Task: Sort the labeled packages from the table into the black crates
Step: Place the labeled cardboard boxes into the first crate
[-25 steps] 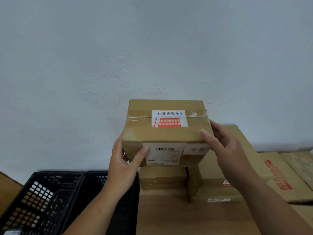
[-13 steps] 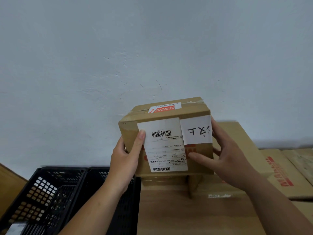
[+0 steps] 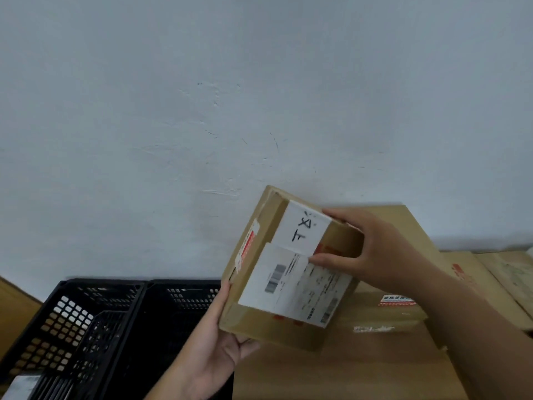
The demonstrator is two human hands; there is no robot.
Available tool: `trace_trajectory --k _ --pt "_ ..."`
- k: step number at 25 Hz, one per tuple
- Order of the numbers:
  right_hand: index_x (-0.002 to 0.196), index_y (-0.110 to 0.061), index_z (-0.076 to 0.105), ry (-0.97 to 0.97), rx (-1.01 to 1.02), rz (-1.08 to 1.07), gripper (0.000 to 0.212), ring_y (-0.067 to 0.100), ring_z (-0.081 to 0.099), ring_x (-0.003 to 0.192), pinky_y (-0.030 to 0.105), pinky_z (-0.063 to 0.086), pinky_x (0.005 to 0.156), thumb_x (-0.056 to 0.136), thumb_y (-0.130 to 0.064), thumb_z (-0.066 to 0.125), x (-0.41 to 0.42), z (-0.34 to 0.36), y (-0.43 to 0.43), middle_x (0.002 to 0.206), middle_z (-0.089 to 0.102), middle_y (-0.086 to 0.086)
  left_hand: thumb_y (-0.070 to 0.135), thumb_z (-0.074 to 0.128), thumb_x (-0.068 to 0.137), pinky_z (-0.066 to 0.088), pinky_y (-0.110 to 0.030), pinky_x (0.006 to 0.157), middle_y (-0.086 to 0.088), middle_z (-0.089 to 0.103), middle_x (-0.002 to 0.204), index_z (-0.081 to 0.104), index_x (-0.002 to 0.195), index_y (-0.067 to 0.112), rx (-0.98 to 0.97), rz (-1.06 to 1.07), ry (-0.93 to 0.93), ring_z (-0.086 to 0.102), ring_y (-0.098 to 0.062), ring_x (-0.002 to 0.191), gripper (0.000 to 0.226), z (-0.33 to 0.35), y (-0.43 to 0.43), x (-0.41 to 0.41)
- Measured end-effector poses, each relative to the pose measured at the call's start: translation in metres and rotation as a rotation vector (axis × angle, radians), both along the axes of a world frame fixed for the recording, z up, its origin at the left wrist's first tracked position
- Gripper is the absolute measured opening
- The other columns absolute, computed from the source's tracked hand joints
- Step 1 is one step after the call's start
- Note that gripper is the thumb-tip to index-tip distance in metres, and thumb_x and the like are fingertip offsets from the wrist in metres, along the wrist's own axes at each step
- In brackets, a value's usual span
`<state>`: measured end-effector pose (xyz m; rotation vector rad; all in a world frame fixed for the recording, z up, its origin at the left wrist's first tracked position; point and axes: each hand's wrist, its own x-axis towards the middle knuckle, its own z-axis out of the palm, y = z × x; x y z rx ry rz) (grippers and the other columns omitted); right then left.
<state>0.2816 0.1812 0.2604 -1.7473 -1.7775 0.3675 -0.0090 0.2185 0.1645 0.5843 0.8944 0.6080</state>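
Note:
I hold a brown cardboard package (image 3: 259, 321) tilted in the air, its face with a white shipping label and a handwritten white slip turned toward me. My left hand (image 3: 213, 350) supports it from below at its lower left corner, fingers under the box. My right hand (image 3: 372, 255) grips its right edge, thumb across the shipping label and fingers over the top. Two black slatted crates (image 3: 86, 319) stand side by side at the lower left; the package hangs just right of the nearer crate (image 3: 184, 295).
More brown cardboard boxes (image 3: 403, 310) lie stacked on the table at the right, some with red print (image 3: 461, 275). A large flat carton (image 3: 346, 370) fills the foreground. A pale wall rises behind. A grey item (image 3: 20, 385) lies in the left crate.
The package has been turned clockwise and tilted, labels now running diagonally. My left hand slid from its left side to underneath; my right hand shifted onto its right edge.

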Motion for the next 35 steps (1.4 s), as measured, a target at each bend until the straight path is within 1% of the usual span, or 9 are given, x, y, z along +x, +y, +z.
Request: trace_trajectory --k 4,8,11,16,21,24,26,29,35 --pt "0.14 -0.044 0.05 0.139 0.039 -0.133 0.098 0.002 0.049 0.124 0.013 0.048 0.086 0.053 -0.074 0.083 -0.011 -0.018 -0.002 0.139 0.049 -0.02 0.061 0.053 0.093 0.058 -0.049 0.098 -0.014 0.067 0.137 0.07 0.13 0.031 0.02 0.083 -0.022 0.065 -0.034 0.125 0.051 0.002 0.0 0.002" --pt "0.152 -0.032 0.038 0.656 0.088 -0.078 0.108 0.009 0.06 0.127 0.033 0.06 0.093 0.061 -0.048 0.093 -0.016 -0.019 -0.005 0.138 0.063 -0.009 0.06 0.041 0.101 0.056 -0.049 0.099 -0.015 0.059 0.146 0.066 0.136 0.027 0.009 0.093 -0.197 0.059 -0.035 0.133 0.054 -0.001 0.004 0.004" --pt "0.149 -0.031 0.041 0.671 0.103 0.046 0.086 0.011 0.065 0.123 0.034 0.059 0.094 0.076 -0.037 0.088 -0.039 -0.031 -0.014 0.13 0.069 -0.011 0.056 0.033 0.108 0.051 -0.048 0.105 -0.016 0.051 0.153 0.056 0.145 0.025 -0.019 0.062 -0.349 0.05 -0.036 0.14 0.054 -0.001 0.006 0.009" --pt "0.123 -0.05 0.054 0.775 0.137 -0.075 0.062 0.001 0.068 0.111 0.019 0.059 0.083 0.07 -0.059 0.085 -0.061 -0.052 -0.031 0.12 0.07 -0.021 0.053 0.023 0.111 0.038 -0.049 0.118 -0.017 0.039 0.161 0.041 0.155 0.021 0.011 -0.034 -0.463 0.035 -0.036 0.15 0.057 0.005 0.007 0.017" --pt "0.115 -0.048 0.062 0.755 0.173 -0.088 0.054 0.001 0.07 0.108 0.019 0.061 0.078 0.067 -0.062 0.083 -0.042 -0.045 -0.036 0.117 0.072 -0.02 0.067 0.043 0.099 0.042 -0.042 0.113 0.016 0.031 0.165 0.011 0.153 0.064 0.827 0.148 0.263 0.041 -0.015 0.148 0.063 0.017 -0.001 0.023" --pt "0.111 -0.052 0.067 0.712 0.141 -0.049 0.046 -0.001 0.07 0.106 0.016 0.059 0.077 0.068 -0.063 0.082 -0.015 -0.027 -0.04 0.116 0.073 -0.023 0.064 0.065 0.087 0.024 -0.043 0.124 0.016 0.004 0.171 -0.008 0.161 0.044 1.305 0.203 0.458 0.019 -0.012 0.157 0.106 0.033 0.02 0.012" --pt "0.115 -0.051 0.067 0.691 0.095 -0.001 0.045 0.0 0.07 0.108 0.014 0.058 0.079 0.073 -0.06 0.081 -0.001 -0.02 -0.043 0.119 0.073 -0.022 0.063 0.074 0.083 0.019 -0.041 0.128 0.009 0.003 0.172 -0.004 0.163 0.035 1.427 0.158 0.423 0.013 -0.016 0.159 0.115 0.051 0.038 0.001" --pt "0.12 -0.047 0.068 0.692 0.052 0.041 0.046 0.004 0.07 0.109 0.014 0.057 0.082 0.077 -0.057 0.08 0.006 -0.021 -0.046 0.121 0.073 -0.019 0.064 0.06 0.093 0.016 -0.041 0.128 0.003 0.02 0.171 0.012 0.164 0.028 1.473 0.109 0.286 0.017 -0.021 0.158 0.094 0.081 0.054 -0.007" --pt "0.121 -0.046 0.066 0.531 -0.022 0.083 0.047 0.002 0.071 0.106 0.014 0.058 0.079 0.078 -0.051 0.084 0.004 -0.015 -0.047 0.118 0.073 -0.02 0.061 0.064 0.09 0.054 -0.039 0.1 0.008 0.059 0.146 0.05 0.147 0.038 1.352 -0.014 0.314 0.058 -0.016 0.133 0.063 0.094 0.045 -0.001"
